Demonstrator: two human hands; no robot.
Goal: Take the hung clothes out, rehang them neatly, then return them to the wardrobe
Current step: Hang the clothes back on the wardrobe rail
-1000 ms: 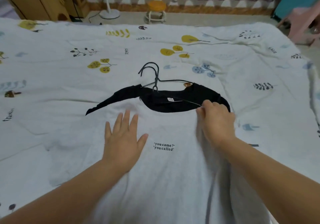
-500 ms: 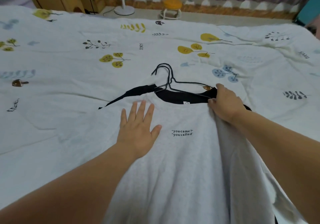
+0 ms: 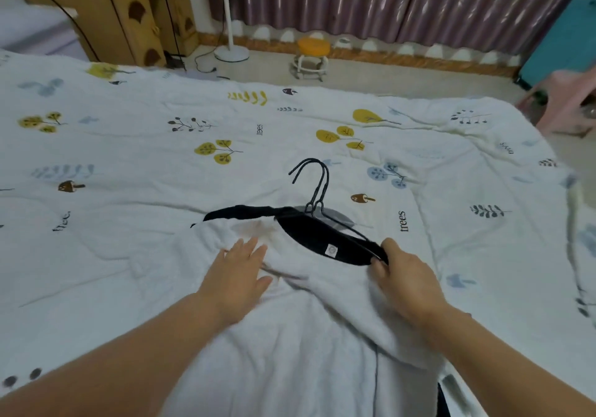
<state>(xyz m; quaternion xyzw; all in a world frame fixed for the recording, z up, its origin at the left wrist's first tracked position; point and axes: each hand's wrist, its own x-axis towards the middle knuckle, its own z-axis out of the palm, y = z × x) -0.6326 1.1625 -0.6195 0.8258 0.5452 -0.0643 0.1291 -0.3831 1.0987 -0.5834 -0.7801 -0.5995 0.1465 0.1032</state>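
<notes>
A white T-shirt [image 3: 290,345] lies flat on the bed, on top of a black garment [image 3: 319,239] whose collar and left shoulder stick out above it. Two black wire hangers [image 3: 317,187] lie with their hooks pointing away from me, their lower parts hidden in the clothes. My left hand [image 3: 240,271] presses flat on the white shirt near its left shoulder. My right hand [image 3: 400,274] pinches the right shoulder of the clothes, at the black garment's end and the hanger wire.
The bed [image 3: 129,158] has a white quilt printed with leaves and trees. Beyond it stand a wooden wardrobe [image 3: 129,13], a fan stand [image 3: 230,46], an orange stool [image 3: 311,57], purple curtains and a pink chair [image 3: 571,100] at the right.
The view tilted up. The white shirt's right shoulder is now bunched and lifted by my right hand, its printed text hidden. My left hand stays flat on the shirt.
</notes>
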